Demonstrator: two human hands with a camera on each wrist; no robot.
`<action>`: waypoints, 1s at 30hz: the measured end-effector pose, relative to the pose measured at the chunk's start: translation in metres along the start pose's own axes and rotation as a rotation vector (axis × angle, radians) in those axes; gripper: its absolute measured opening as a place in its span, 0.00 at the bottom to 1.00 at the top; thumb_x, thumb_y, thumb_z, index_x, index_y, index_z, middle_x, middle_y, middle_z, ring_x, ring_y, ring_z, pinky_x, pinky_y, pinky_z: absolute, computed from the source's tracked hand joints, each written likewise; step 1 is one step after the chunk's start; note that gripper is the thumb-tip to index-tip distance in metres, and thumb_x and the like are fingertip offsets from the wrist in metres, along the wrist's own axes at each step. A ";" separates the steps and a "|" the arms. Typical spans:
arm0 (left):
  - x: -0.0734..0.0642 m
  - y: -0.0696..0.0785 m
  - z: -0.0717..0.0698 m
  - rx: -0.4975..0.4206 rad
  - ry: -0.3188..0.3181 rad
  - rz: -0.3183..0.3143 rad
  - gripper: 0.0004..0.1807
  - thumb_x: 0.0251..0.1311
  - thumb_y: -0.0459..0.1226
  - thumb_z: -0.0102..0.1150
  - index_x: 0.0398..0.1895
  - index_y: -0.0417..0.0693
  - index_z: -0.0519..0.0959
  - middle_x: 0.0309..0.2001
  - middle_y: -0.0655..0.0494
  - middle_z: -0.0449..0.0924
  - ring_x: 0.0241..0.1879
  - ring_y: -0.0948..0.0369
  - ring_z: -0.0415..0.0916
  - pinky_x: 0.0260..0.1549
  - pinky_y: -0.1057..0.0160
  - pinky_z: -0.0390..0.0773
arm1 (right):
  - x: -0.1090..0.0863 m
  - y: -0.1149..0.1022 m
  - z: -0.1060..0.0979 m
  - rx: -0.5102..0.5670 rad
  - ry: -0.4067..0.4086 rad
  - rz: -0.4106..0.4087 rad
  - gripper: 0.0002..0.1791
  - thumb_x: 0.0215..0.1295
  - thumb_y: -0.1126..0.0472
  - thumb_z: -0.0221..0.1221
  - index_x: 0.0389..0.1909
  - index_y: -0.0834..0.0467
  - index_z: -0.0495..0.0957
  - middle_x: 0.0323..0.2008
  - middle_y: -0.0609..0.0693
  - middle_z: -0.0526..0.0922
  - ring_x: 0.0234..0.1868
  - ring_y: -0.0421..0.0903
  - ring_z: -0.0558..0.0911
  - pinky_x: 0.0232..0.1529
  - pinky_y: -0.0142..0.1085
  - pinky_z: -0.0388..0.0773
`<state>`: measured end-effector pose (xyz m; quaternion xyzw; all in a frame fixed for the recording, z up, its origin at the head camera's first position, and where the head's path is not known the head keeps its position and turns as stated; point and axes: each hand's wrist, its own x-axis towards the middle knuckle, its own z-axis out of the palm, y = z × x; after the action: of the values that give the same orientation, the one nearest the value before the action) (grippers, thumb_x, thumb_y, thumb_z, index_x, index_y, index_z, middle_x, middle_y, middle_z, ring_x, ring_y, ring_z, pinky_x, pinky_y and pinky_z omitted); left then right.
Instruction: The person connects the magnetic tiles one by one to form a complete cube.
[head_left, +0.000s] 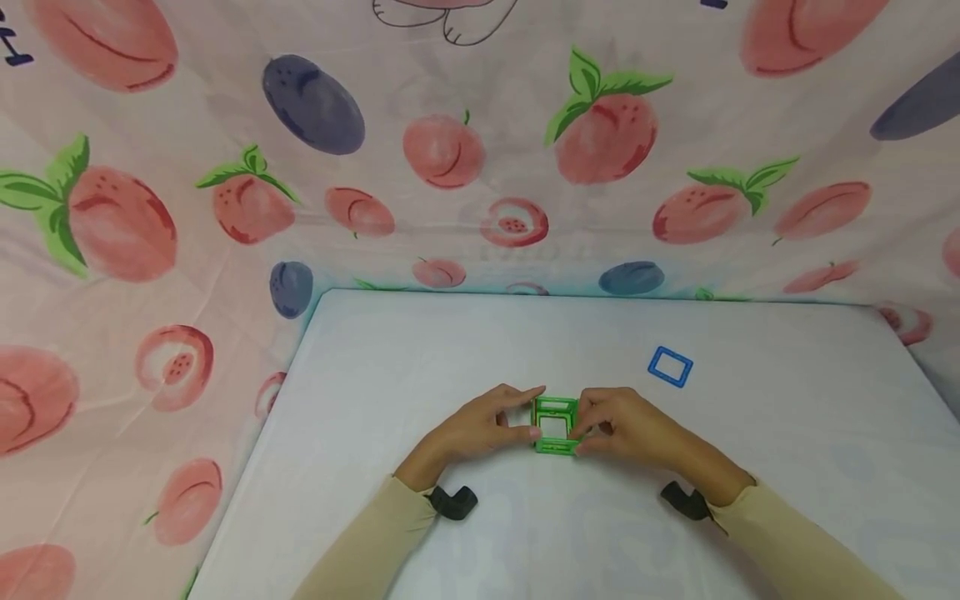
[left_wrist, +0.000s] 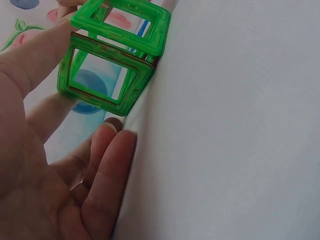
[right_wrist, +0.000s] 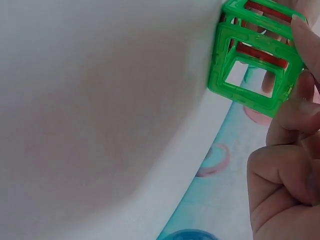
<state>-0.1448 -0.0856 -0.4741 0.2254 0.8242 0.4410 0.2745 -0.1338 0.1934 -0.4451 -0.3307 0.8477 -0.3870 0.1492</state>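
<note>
A small box of green square magnetic tiles (head_left: 557, 447) stands on the white table between both hands. My left hand (head_left: 476, 427) holds its left side between thumb and index finger, while the other fingers bend loosely below it in the left wrist view. From the right, my right hand (head_left: 633, 427) pinches the box at its near right edge, remaining fingers curled in. The frames have open square middles; in the right wrist view the box (right_wrist: 250, 38) shows reddish strips behind the green. Fingers hide part of its right side.
One blue square tile (head_left: 670, 367) lies flat on the table (head_left: 450, 350), beyond the right hand. A fruit-printed cloth (head_left: 465, 83) hangs behind the table and along its left side. Dark bands (head_left: 454, 502) sit at both wrists.
</note>
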 end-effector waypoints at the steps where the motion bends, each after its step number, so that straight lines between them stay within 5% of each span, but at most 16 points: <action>1: 0.000 0.000 0.000 0.007 0.002 0.002 0.36 0.67 0.54 0.64 0.77 0.68 0.65 0.61 0.60 0.73 0.35 0.64 0.69 0.36 0.68 0.71 | 0.000 0.000 0.000 0.004 0.001 0.003 0.10 0.52 0.62 0.77 0.36 0.47 0.92 0.31 0.38 0.78 0.26 0.33 0.70 0.26 0.27 0.70; 9: 0.001 0.000 0.001 0.020 0.028 0.005 0.35 0.66 0.53 0.65 0.76 0.69 0.67 0.61 0.59 0.74 0.35 0.64 0.70 0.36 0.67 0.71 | -0.001 0.001 0.000 -0.034 0.018 0.011 0.10 0.53 0.59 0.77 0.37 0.48 0.91 0.32 0.37 0.80 0.26 0.32 0.71 0.26 0.27 0.72; 16: -0.002 -0.001 0.002 0.011 0.024 0.009 0.35 0.67 0.53 0.65 0.76 0.67 0.67 0.60 0.60 0.74 0.34 0.63 0.70 0.36 0.67 0.71 | -0.008 0.004 -0.005 -0.108 0.117 0.096 0.13 0.54 0.57 0.77 0.33 0.44 0.81 0.26 0.34 0.78 0.25 0.33 0.72 0.25 0.29 0.71; 19: -0.002 -0.002 0.002 0.009 0.028 0.011 0.35 0.66 0.53 0.65 0.76 0.67 0.68 0.60 0.60 0.74 0.34 0.64 0.70 0.36 0.68 0.71 | -0.007 0.008 -0.003 -0.100 0.108 0.058 0.11 0.56 0.58 0.75 0.32 0.44 0.81 0.25 0.35 0.78 0.25 0.33 0.70 0.25 0.28 0.69; 24: -0.001 -0.005 0.004 0.013 0.035 -0.001 0.35 0.65 0.55 0.66 0.75 0.71 0.68 0.59 0.62 0.74 0.34 0.65 0.69 0.36 0.68 0.71 | -0.006 0.009 0.002 -0.065 0.062 -0.012 0.08 0.61 0.60 0.72 0.35 0.45 0.83 0.26 0.37 0.79 0.25 0.32 0.70 0.25 0.28 0.69; 30: -0.001 -0.007 0.005 0.013 0.036 0.005 0.35 0.65 0.55 0.66 0.75 0.69 0.69 0.58 0.63 0.74 0.34 0.64 0.70 0.35 0.67 0.71 | -0.005 0.006 0.004 -0.093 0.093 0.071 0.10 0.65 0.57 0.70 0.45 0.47 0.81 0.30 0.36 0.82 0.24 0.33 0.72 0.25 0.29 0.71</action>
<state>-0.1416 -0.0861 -0.4821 0.2211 0.8313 0.4403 0.2572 -0.1306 0.1980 -0.4521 -0.2886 0.8819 -0.3568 0.1078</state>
